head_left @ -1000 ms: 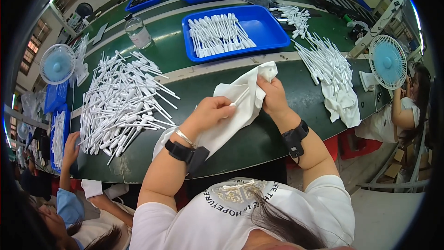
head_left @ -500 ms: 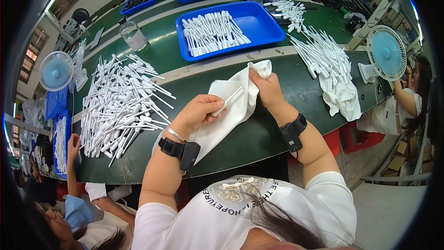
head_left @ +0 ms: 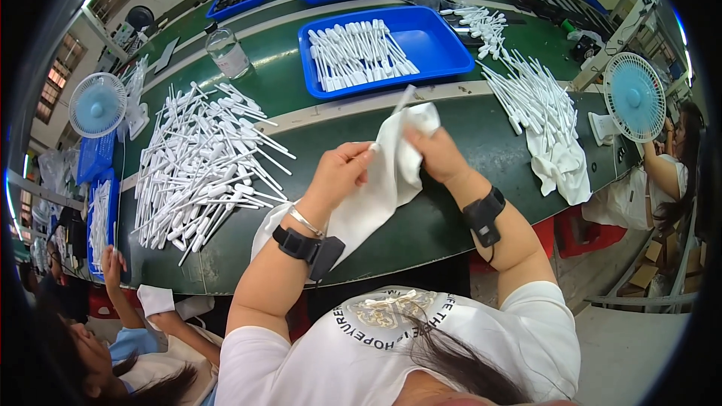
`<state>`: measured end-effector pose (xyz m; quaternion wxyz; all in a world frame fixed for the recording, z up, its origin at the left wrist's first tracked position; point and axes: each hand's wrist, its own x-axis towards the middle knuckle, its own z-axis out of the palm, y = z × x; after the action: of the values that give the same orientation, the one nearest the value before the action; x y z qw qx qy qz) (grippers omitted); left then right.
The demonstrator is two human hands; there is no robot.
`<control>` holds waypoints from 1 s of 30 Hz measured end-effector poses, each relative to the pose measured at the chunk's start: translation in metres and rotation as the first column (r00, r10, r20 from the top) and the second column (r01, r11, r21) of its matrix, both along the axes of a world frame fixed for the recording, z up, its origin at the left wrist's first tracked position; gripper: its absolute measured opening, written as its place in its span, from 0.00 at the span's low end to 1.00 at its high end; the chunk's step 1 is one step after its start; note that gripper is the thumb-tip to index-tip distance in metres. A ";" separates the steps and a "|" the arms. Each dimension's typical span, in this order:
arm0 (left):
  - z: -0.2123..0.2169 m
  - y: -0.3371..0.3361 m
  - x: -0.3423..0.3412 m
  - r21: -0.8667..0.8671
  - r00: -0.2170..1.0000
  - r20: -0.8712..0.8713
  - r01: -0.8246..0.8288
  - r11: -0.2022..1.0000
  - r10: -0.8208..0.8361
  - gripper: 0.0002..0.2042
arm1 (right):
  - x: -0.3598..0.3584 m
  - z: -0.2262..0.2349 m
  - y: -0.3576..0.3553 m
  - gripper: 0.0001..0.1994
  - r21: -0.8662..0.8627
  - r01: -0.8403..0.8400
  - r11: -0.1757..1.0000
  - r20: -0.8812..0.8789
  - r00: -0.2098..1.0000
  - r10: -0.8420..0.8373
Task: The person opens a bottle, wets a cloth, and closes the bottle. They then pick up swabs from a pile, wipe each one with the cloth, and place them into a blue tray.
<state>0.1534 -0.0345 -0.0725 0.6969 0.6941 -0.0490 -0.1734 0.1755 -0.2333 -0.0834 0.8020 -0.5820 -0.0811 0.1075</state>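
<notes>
My left hand is closed, pinching the end of a white plastic stick between thumb and finger. The stick's far end, blurred, sticks up past a white cloth. My right hand is wrapped round the cloth's upper part, and the cloth covers the stick's middle. From there the cloth drapes down over the green table toward my left forearm. A big loose heap of similar white sticks with wider ends lies to the left of my left hand.
Ahead stands a blue tray with white sticks lined up in it. At right, more sticks lie by a crumpled white cloth. A glass bottle and two fans flank the work area. Co-workers sit at both sides.
The stick has swung up into the cloth, its far end now showing above it. My left hand has risen slightly to the right; my right hand has lowered a little, still gripping the cloth.
</notes>
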 end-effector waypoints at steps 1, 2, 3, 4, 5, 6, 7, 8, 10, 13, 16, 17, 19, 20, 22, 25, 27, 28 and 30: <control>-0.003 -0.004 -0.002 0.076 0.995 0.100 -0.010 0.997 0.002 0.09 | -0.004 -0.001 0.004 0.12 -0.001 -0.001 1.000 -0.004 1.000 0.001; -0.007 -0.008 -0.004 0.075 0.995 0.096 -0.011 0.997 0.003 0.09 | -0.010 -0.003 0.011 0.12 -0.113 0.025 0.993 0.088 0.996 -0.015; -0.008 -0.012 -0.008 0.092 0.969 0.248 -0.025 0.995 0.002 0.09 | -0.016 -0.003 0.019 0.12 -0.219 0.060 0.974 0.181 0.983 -0.020; -0.010 -0.016 -0.012 0.107 0.920 0.393 -0.042 0.993 -0.003 0.09 | -0.019 -0.004 0.023 0.11 -0.318 0.104 0.942 0.273 0.962 -0.014; -0.012 -0.020 -0.015 0.119 0.849 0.528 -0.061 0.991 -0.011 0.09 | -0.020 -0.004 0.023 0.11 -0.318 0.102 0.943 0.271 0.963 -0.013; -0.006 -0.024 -0.018 0.118 0.849 0.528 -0.058 0.991 -0.013 0.09 | -0.019 -0.004 0.022 0.11 -0.226 0.117 0.967 0.195 0.978 -0.072; 0.000 -0.027 -0.021 0.058 0.851 0.519 -0.128 0.990 0.080 0.09 | -0.018 -0.004 0.020 0.11 -0.134 0.139 0.981 0.114 0.986 -0.124; 0.009 -0.029 -0.024 0.001 0.846 0.504 -0.202 0.979 0.174 0.09 | -0.018 -0.002 0.020 0.10 -0.040 0.165 0.985 0.026 0.986 -0.164; 0.017 -0.025 -0.022 -0.053 0.835 0.481 -0.277 0.959 0.267 0.09 | -0.023 0.001 0.020 0.10 -0.171 0.156 0.973 0.148 0.980 -0.132; 0.027 0.007 -0.007 -0.196 0.936 0.248 -0.203 0.959 0.249 0.09 | -0.034 0.009 0.028 0.09 -0.414 0.154 0.897 0.360 0.933 0.006; 0.032 0.016 -0.003 -0.223 0.931 0.312 -0.121 0.967 0.188 0.10 | -0.041 0.008 0.033 0.08 -0.577 0.172 0.798 0.552 0.803 0.226; 0.035 0.018 -0.003 -0.237 0.925 0.349 -0.067 0.969 0.149 0.10 | -0.040 0.007 0.033 0.08 -0.576 0.166 0.801 0.550 0.803 0.229; 0.041 0.020 -0.007 -0.244 0.944 0.299 -0.067 0.967 0.141 0.10 | -0.036 0.005 0.029 0.09 -0.551 0.195 0.812 0.533 0.830 0.163; 0.045 0.020 -0.009 -0.254 0.959 0.251 -0.063 0.965 0.128 0.09 | -0.036 0.005 0.028 0.09 -0.539 0.212 0.815 0.524 0.842 0.128; 0.046 0.017 -0.011 -0.270 0.973 0.201 -0.060 0.961 0.118 0.09 | -0.037 0.006 0.029 0.09 -0.550 0.215 0.807 0.550 0.820 0.157; 0.036 0.011 -0.010 -0.198 0.975 0.171 -0.111 0.974 0.146 0.08 | -0.039 0.008 0.030 0.09 -0.569 0.223 0.791 0.599 0.772 0.213; 0.036 0.018 -0.007 -0.280 0.966 0.151 -0.162 0.946 0.211 0.08 | -0.038 0.016 0.029 0.08 -0.518 0.056 0.854 0.430 0.879 0.204; 0.037 0.023 -0.004 -0.357 0.954 0.126 -0.211 0.910 0.270 0.07 | -0.037 0.018 0.028 0.07 -0.476 -0.024 0.879 0.338 0.918 0.208; 0.039 0.033 0.001 -0.431 0.939 0.098 -0.259 0.865 0.330 0.08 | -0.031 0.013 0.020 0.08 -0.452 -0.023 0.892 0.299 0.938 0.176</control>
<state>0.1544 -0.0017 -0.0340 0.8389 0.5431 -0.0363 0.0087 0.1442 -0.2133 -0.0704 0.6168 -0.7533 -0.2187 0.0651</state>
